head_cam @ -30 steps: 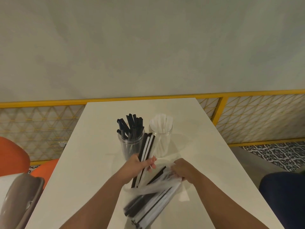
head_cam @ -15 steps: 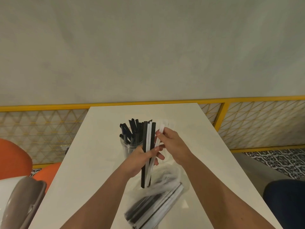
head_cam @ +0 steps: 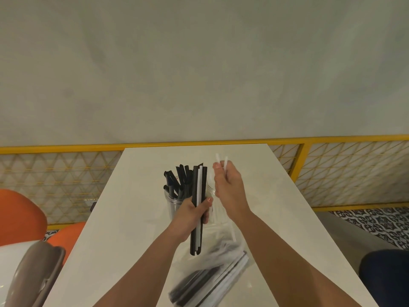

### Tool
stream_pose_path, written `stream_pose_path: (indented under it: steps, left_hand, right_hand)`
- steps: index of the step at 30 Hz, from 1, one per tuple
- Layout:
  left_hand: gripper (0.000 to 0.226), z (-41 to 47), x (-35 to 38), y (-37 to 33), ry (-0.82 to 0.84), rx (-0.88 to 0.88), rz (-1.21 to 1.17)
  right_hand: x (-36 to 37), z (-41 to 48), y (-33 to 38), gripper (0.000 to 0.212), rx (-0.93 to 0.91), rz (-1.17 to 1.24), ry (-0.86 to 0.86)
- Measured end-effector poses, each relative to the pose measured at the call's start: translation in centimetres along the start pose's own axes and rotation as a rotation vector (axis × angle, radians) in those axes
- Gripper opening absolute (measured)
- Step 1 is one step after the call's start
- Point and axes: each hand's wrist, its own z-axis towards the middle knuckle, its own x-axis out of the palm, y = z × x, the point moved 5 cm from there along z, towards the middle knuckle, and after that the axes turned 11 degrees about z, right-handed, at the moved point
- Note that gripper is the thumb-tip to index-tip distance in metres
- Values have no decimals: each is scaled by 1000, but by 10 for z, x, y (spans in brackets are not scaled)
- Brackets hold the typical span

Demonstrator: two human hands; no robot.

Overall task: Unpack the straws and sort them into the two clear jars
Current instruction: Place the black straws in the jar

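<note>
Long white rectangular table (head_cam: 132, 218) runs away from the camera.

Crumpled clear plastic bag (head_cam: 212, 282) lies on near end of table, with black and white straws inside.

Clear plastic jar (head_cam: 173, 203) stands mid-table, packed with black straws and partly behind left hand. Second clear jar (head_cam: 211, 189) is just right of it, mostly hidden by right hand; contents unclear.

Left hand (head_cam: 192, 214) is curled around upright bundle of black and white straws (head_cam: 194, 185), just in front of the jars.

Right hand (head_cam: 229, 191) is raised beside the bundle, pinching two thin white straws (head_cam: 226, 161). Tips poke above fingers.
</note>
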Motion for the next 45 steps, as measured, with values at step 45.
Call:
stream_pose_path:
  steps: [45]
  left_hand:
    - [31, 0, -30, -5, -64, -11, -133]
  right_hand:
    - [-19, 68, -38, 28, 45, -239, 22]
